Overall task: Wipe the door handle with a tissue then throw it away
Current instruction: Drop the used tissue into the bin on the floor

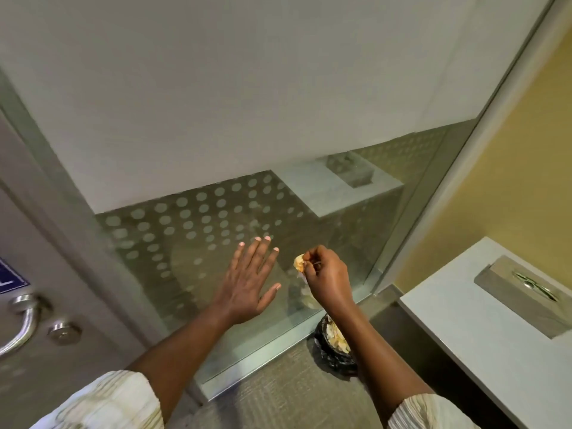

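My right hand is closed around a small crumpled tissue, held in front of the glass panel, up above a black-lined waste bin on the floor. The bin holds several crumpled tissues and my right forearm covers part of it. My left hand is spread flat with fingers apart, palm toward the glass, holding nothing. The curved metal door handle sits at the far left on the grey door, with a round lock knob beside it. Both hands are well to the right of the handle.
A frosted glass panel with a dotted pattern fills the middle, set in a metal floor rail. A white counter with a steel tissue dispenser slot stands at the right. A blue sign is on the door.
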